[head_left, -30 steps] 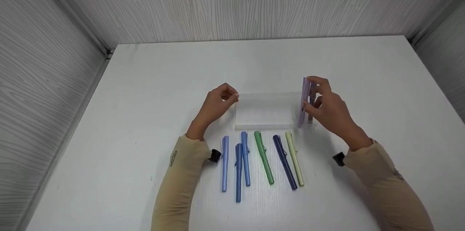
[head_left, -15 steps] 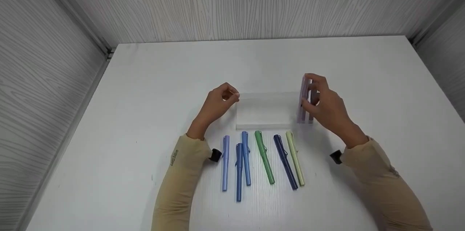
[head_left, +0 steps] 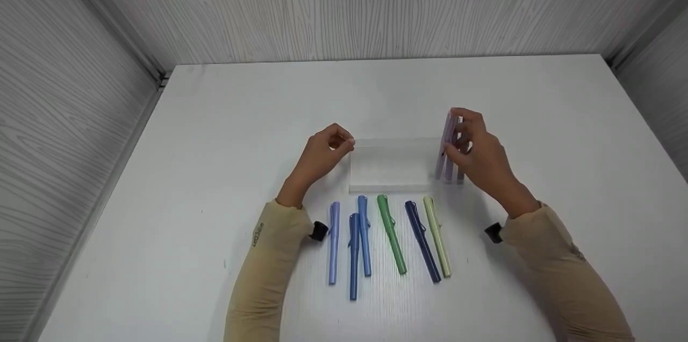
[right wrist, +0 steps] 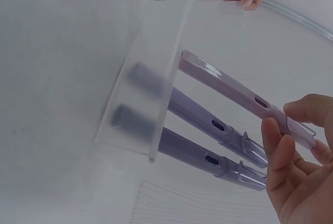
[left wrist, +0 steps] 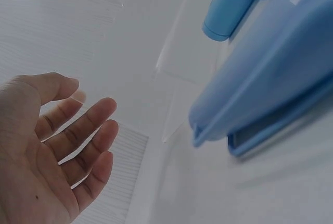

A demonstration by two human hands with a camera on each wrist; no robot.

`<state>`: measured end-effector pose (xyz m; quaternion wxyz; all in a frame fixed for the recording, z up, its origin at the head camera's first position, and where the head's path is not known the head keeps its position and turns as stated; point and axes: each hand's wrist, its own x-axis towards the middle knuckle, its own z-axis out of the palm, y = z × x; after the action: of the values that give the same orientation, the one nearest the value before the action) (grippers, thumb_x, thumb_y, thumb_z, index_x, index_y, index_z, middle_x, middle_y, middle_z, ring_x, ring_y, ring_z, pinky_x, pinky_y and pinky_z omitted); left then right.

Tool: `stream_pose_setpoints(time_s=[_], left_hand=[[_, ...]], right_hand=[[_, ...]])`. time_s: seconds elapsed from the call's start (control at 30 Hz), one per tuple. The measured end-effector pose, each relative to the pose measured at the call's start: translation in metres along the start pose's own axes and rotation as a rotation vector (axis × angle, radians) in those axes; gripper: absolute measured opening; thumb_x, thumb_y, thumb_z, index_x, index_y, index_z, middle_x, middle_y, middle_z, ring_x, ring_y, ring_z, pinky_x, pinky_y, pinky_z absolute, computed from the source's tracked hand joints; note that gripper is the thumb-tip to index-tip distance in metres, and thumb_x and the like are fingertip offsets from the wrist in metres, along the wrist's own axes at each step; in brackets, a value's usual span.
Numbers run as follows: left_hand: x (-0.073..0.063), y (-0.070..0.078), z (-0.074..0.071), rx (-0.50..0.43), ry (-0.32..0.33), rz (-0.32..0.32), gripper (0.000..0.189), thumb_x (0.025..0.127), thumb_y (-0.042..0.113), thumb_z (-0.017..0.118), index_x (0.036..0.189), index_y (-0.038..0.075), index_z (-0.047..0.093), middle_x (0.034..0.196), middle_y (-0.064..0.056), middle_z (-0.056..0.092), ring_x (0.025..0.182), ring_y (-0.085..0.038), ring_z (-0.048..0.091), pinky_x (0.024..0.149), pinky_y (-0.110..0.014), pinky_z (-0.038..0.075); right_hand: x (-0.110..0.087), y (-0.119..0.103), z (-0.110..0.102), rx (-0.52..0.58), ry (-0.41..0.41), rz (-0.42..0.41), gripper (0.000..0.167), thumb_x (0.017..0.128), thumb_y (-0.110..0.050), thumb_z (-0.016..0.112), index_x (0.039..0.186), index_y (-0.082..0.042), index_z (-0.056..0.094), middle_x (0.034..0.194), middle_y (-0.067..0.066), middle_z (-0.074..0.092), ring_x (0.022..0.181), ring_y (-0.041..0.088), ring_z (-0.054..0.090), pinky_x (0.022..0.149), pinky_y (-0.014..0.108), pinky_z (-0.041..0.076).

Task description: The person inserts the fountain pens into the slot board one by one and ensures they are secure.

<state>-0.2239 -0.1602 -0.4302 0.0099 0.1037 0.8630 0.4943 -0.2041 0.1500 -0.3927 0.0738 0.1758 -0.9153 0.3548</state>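
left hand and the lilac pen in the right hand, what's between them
A bare stretch of the clear box lies between the left hand and the lilac pen; the head view shows this.

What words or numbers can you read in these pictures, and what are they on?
Nothing is readable.
Left sleeve: dark lettering, too small and blurred to read.
Right sleeve: dark mark, too unclear to call writing.
Pinkish-purple pen in the right hand: pale speckles, no readable letters.
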Motion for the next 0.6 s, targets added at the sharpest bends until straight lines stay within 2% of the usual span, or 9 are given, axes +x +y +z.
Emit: stream_pose_setpoints(time_s=[0.27,0.43,0.6], left_hand=[[0.0,0.0,0.0,0.003,-0.002,0.004,0.016,0.095,0.023,0.059,0.103,0.01,0.063,0.096,-0.007,0.071,0.088,-0.018,0.064,0.075,-0.027,0.046],[0.0,0.001,0.0,0.0,0.001,-0.009,0.016,0.095,0.024,0.059,0.103,0.01,0.063,0.096,-0.007,0.071,0.09,-0.018,0.064,0.079,-0.03,0.048],[0.0,0.001,0.0,0.007,0.002,-0.015,0.017,0.095,0.024,0.059,0.103,0.01,0.063,0.096,-0.007,0.071,0.089,-0.018,0.064,0.078,-0.03,0.048]], right_hand=[[-0.001,0.005,0.008,-0.032,-0.028,-0.018,0.062,0.091,-0.01,0.063,0.142,-0.018,0.028,0.104,0.013,0.06,0.076,0.021,0.056,0.057,0.03,0.043],[-0.001,0.009,0.011,-0.049,-0.024,-0.052,0.062,0.09,-0.011,0.065,0.142,-0.017,0.031,0.097,0.011,0.059,0.07,0.018,0.05,0.055,0.031,0.038],[-0.002,0.008,0.011,-0.049,-0.033,-0.044,0.063,0.09,-0.01,0.065,0.142,-0.017,0.031,0.097,0.012,0.058,0.071,0.018,0.05,0.055,0.031,0.038]])
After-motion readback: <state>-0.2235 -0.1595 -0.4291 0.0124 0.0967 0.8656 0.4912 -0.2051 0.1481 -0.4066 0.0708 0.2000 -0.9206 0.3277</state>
